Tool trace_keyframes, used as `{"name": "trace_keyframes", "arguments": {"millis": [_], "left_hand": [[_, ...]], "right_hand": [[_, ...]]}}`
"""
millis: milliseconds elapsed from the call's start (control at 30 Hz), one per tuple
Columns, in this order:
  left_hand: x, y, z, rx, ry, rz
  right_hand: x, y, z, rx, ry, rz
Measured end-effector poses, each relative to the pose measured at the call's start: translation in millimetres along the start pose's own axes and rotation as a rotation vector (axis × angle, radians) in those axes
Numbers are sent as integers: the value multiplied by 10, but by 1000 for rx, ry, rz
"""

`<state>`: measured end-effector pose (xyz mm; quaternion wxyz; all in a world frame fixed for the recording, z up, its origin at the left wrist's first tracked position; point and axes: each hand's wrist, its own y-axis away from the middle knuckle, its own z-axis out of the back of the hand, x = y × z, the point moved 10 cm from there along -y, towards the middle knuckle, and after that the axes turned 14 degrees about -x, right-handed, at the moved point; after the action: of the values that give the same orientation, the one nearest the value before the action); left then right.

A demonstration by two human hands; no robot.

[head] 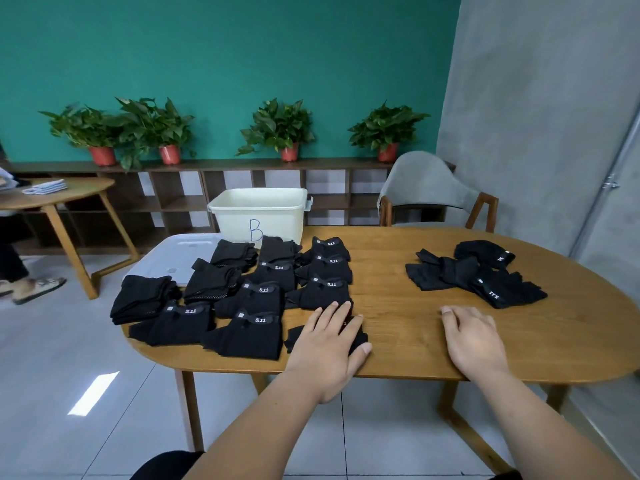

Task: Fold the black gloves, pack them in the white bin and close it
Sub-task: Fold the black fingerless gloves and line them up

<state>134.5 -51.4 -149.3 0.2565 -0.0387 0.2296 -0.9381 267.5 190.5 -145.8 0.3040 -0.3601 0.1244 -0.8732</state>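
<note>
So the left hand (327,344) is lying flat, fingers spread, pressing down on a folded black fabric glove (358,336) at the near edge of the oval wooden table (398,282). That glove is sitting at the bottom of the rows of already folded black gloves with small white labels (256,299), which are taking up the left half of the table. The right hand (472,336) is resting open, palm down, on bare wood, holding nothing.

What matters for the next move, I think: the loose heap of unfolded black gloves (476,275) is lying ahead and to the right, well apart from the left hand and much nearer the right one. So I'm guessing the right hand is the one to reach forward for it. The heap is stretching roughly left to right and sloping toward the near right.

The white plastic bin marked with a blue B (258,213) is standing open at the far edge, behind the folded rows, its flat white lid (173,258) lying beside it on the left. Nothing looks packed yet, though I can't see inside.
</note>
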Motion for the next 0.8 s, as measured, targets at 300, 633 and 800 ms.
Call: {"name": "trace_keyframes", "arguments": {"millis": [300,633,800], "left_hand": [[126,-234,72,-61,-7,200],[341,-319,-236,134,-70,247],[339,-331,-268,130,-59,230]], "right_hand": [[-3,1,-21,-8,9,12],[3,-16,-43,-34,34,29],[2,-20,-69,-30,47,31]]}}
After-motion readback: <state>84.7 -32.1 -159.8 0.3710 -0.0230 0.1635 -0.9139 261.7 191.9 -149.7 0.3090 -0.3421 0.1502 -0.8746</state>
